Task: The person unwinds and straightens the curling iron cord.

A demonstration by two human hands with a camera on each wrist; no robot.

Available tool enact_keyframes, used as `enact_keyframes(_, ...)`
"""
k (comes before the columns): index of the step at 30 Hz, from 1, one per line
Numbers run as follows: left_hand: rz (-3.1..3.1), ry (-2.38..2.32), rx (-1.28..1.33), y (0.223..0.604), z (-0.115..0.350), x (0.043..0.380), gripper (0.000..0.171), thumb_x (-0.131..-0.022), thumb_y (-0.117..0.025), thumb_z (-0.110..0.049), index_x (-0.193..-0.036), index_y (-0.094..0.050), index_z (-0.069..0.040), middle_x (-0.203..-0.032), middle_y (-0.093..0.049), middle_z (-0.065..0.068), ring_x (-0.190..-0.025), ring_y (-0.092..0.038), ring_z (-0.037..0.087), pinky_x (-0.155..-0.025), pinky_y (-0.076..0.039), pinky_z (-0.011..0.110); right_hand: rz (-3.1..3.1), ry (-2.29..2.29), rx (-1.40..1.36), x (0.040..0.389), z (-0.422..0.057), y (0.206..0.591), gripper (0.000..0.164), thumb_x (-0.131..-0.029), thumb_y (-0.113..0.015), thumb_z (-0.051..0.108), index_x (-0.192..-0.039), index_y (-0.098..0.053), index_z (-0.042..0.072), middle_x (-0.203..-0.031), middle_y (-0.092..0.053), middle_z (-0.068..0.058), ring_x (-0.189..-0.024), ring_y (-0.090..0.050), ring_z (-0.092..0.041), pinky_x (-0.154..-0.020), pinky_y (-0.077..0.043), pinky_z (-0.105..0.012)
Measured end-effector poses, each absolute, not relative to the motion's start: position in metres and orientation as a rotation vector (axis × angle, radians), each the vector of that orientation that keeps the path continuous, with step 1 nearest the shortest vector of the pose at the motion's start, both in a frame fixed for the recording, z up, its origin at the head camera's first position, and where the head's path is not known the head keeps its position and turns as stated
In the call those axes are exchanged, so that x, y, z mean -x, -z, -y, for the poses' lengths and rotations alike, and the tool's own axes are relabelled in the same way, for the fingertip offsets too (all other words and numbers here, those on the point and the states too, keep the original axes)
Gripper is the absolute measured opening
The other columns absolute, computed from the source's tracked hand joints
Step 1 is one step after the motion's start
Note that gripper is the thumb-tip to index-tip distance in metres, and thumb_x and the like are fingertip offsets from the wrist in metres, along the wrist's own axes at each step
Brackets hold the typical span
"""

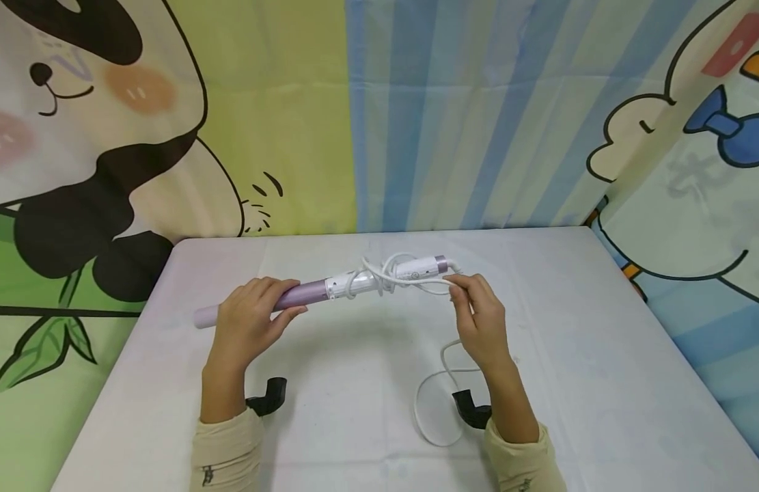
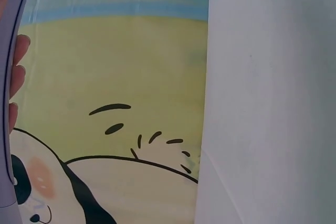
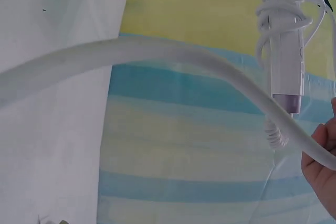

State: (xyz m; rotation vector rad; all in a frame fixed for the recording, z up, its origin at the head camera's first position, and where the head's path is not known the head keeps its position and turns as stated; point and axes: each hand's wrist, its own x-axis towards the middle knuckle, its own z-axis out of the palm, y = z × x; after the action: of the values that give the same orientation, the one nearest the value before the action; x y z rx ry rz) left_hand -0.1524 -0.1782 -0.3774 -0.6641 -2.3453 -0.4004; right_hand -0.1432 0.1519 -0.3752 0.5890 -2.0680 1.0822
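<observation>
left hand [image 1: 246,319] grips the wand [image 1: 316,292], likely hard and light; best hold: inside this hand. right hand [image 1: 482,318] pinches bendy-looking cord [image 3: 168,51].

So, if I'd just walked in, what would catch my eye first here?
Probably the lilac-and-white hair iron held over the white table in the left hand, its white cord looped around the handle and pinched by the right hand. Next, the big cartoon panda on the backdrop, at left in the head view.
</observation>
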Motion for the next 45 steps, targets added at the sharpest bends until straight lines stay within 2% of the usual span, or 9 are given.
enact_keyframes(3, 2.343, 0.408, 0.696, 0.378, 0.178, 0.152, 0.042, -0.075, -0.071, -0.041, -0.100, -0.065, -0.008, -0.087, -0.066, 0.008, -0.079, -0.062, 0.024, -0.060, -0.048, 0.035, 2.015, -1.122, -0.453, 0.144, -0.155, 0.373, 0.014, -0.089, -0.051, -0.003, -0.099, -0.060, -0.006, -0.069, -0.053, -0.012, -0.062, -0.045, -0.004, -0.055, -0.036, -0.011)
enact_keyframes(8, 2.299, 0.450, 0.741, 0.380, 0.177, 0.151, 0.059, -0.087, -0.040, -0.059, -0.099, -0.066, -0.007, -0.085, -0.067, 0.007, -0.076, -0.062, 0.023, -0.060, -0.049, 0.035, 2.011, -1.104, -0.220, 0.148, -0.166, 0.373, 0.017, -0.091, -0.049, 0.001, -0.101, -0.060, -0.008, -0.065, -0.055, -0.014, -0.060, -0.044, 0.005, -0.051, -0.034, -0.010)
enact_keyframes(12, 2.260, 0.490, 0.746, 0.380, 0.176, 0.150, 0.057, -0.087, -0.043, -0.057, -0.099, -0.066, -0.006, -0.085, -0.067, 0.008, -0.075, -0.062, 0.022, -0.060, -0.049, 0.035, 2.082, -1.077, -0.094, 0.152, -0.177, 0.376, 0.020, -0.094, -0.048, 0.008, -0.102, -0.061, -0.006, -0.064, -0.055, -0.013, -0.060, -0.042, 0.010, -0.049, -0.032, -0.011)
enact_keyframes(21, 2.230, 0.453, 0.709, 0.376, 0.175, 0.148, 0.056, -0.089, -0.043, -0.056, -0.099, -0.066, -0.006, -0.086, -0.067, 0.008, -0.076, -0.062, 0.023, -0.057, -0.048, 0.035, 2.582, -0.931, 0.072, 0.160, -0.194, 0.391, 0.026, -0.096, -0.045, 0.016, -0.107, -0.059, -0.002, -0.068, -0.059, -0.012, -0.053, -0.048, -0.017, -0.050, -0.037, -0.027)
enact_keyframes(26, 2.249, 0.425, 0.717, 0.375, 0.175, 0.150, 0.051, -0.087, -0.049, -0.052, -0.101, -0.066, -0.006, -0.088, -0.067, 0.009, -0.078, -0.062, 0.024, -0.059, -0.049, 0.036, 3.035, -0.786, 0.063, 0.162, -0.205, 0.398, 0.028, -0.097, -0.043, 0.019, -0.113, -0.057, 0.001, -0.080, -0.064, -0.014, -0.056, -0.050, -0.018, -0.048, -0.038, -0.029)
enact_keyframes(31, 2.253, 0.420, 0.711, 0.375, 0.174, 0.152, 0.052, -0.087, -0.048, -0.054, -0.100, -0.066, -0.007, -0.087, -0.067, 0.008, -0.078, -0.062, 0.024, -0.059, -0.047, 0.036, 3.300, -0.608, -0.015, 0.165, -0.205, 0.406, 0.021, -0.093, -0.049, 0.017, -0.106, -0.063, 0.007, -0.087, -0.066, -0.010, -0.068, -0.055, -0.020, -0.055, -0.043, -0.032)
enact_keyframes(34, 2.255, 0.418, 0.706, 0.375, 0.174, 0.152, 0.054, -0.087, -0.046, -0.055, -0.101, -0.066, -0.007, -0.088, -0.067, 0.008, -0.079, -0.061, 0.024, -0.059, -0.047, 0.036, 3.284, -0.556, -0.114, 0.163, -0.203, 0.404, 0.022, -0.091, -0.053, 0.018, -0.107, -0.064, 0.007, -0.098, -0.066, -0.015, -0.081, -0.060, -0.028, -0.064, -0.048, -0.041)
enact_keyframes(39, 2.264, 0.417, 0.711, 0.375, 0.174, 0.150, 0.050, -0.087, -0.050, -0.053, -0.102, -0.066, -0.008, -0.088, -0.067, 0.008, -0.079, -0.062, 0.023, -0.060, -0.048, 0.036, 3.063, -0.629, -0.261, 0.152, -0.194, 0.389, 0.041, -0.087, -0.061, 0.022, -0.121, -0.054, 0.001, -0.122, -0.053, -0.026, -0.111, -0.048, -0.046, -0.085, -0.039, -0.060)
enact_keyframes(45, 2.248, 0.434, 0.692, 0.374, 0.173, 0.151, 0.052, -0.087, -0.048, -0.054, -0.100, -0.066, -0.007, -0.088, -0.067, 0.008, -0.079, -0.062, 0.024, -0.061, -0.047, 0.037, 2.963, -0.819, -0.477, 0.150, -0.168, 0.393, 0.068, -0.083, -0.065, 0.028, -0.139, -0.034, 0.003, -0.143, -0.032, -0.022, -0.127, -0.031, -0.045, -0.095, -0.028, -0.066)
